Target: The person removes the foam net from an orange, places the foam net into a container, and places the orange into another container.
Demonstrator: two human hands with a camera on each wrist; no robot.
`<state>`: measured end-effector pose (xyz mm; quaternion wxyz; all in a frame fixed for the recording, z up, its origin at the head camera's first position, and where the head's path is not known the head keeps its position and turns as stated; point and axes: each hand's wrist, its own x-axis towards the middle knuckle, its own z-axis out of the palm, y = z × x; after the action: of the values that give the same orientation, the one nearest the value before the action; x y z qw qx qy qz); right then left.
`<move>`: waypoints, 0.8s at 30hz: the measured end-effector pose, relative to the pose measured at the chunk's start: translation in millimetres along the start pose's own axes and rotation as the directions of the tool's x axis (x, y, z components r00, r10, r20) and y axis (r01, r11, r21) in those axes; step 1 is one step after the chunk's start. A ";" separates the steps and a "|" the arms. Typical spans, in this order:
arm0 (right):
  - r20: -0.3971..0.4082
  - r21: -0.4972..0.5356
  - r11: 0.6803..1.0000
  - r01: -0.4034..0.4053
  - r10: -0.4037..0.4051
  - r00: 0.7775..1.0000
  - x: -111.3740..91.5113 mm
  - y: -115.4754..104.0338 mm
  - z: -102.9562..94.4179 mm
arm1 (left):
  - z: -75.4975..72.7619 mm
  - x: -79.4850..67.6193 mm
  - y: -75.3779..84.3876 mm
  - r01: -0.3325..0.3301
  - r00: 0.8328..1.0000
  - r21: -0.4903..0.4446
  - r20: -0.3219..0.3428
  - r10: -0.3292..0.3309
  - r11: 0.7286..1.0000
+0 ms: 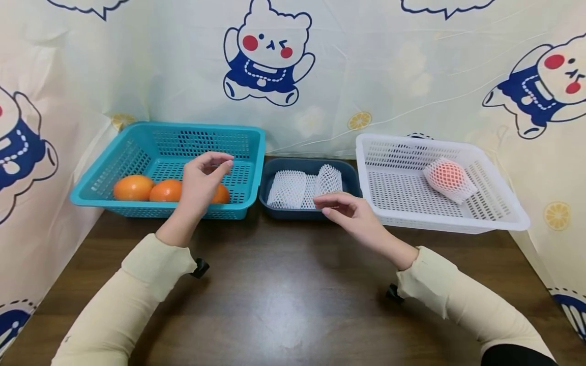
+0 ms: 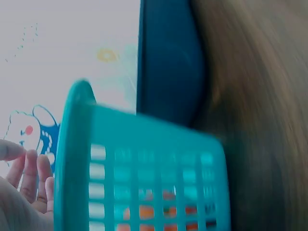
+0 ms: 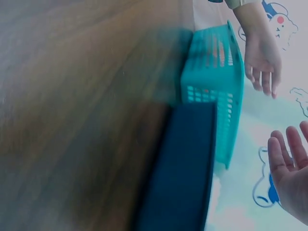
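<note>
Over the front of a teal basket point(image 1: 169, 129) hovers my left hand point(image 1: 201, 180), fingers loosely bent and holding nothing. Below it lie several orange round fruits point(image 1: 134, 188), one partly hidden behind the hand. My right hand point(image 1: 350, 216) is empty too, above the front right edge of a dark blue tray point(image 1: 311, 215). White foam net sleeves point(image 1: 288, 189) lie in that tray. One fruit in a foam net point(image 1: 448, 178) rests in the white basket point(image 1: 380, 213) on the right. Both hands point(image 3: 293, 168) look relaxed in the right wrist view.
The three containers stand side by side along the back of a brown wooden table point(image 1: 284, 295). Behind them hangs a pale cloth point(image 1: 389, 66) printed with cartoon bears and orange slices. The tray sits between the two baskets.
</note>
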<state>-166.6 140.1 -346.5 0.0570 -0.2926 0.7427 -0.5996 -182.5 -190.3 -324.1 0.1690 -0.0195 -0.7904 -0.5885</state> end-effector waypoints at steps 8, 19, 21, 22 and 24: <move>-0.032 -0.073 0.990 0.117 -0.120 0.992 -4.5 -7.9 -20.3 | 33.5 -2.1 11.0 0.074 0.997 -0.117 0.017 -0.072 0.990; -0.167 -0.138 0.983 0.122 -0.145 0.975 -11.2 3.3 -80.5 | 84.8 -7.1 20.8 0.085 0.994 -0.275 0.089 -0.063 0.958; -0.227 -0.149 0.981 0.126 -0.158 0.961 -13.5 6.3 -93.7 | 94.0 -9.3 21.1 0.107 0.990 -0.296 0.123 -0.073 0.949; -0.258 -0.149 0.981 0.127 -0.162 0.953 -15.0 7.7 -100.6 | 98.5 -10.6 21.5 0.118 0.987 -0.303 0.139 -0.079 0.946; -0.316 -0.129 0.983 0.131 -0.166 0.934 -18.2 10.6 -114.3 | 107.0 -12.5 22.4 0.140 0.982 -0.309 0.168 -0.091 0.941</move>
<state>-205.3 248.4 -329.8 -0.1273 -0.2475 0.7483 -0.6022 -191.7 -81.1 -333.8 0.0681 -0.0447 -0.6948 -0.7145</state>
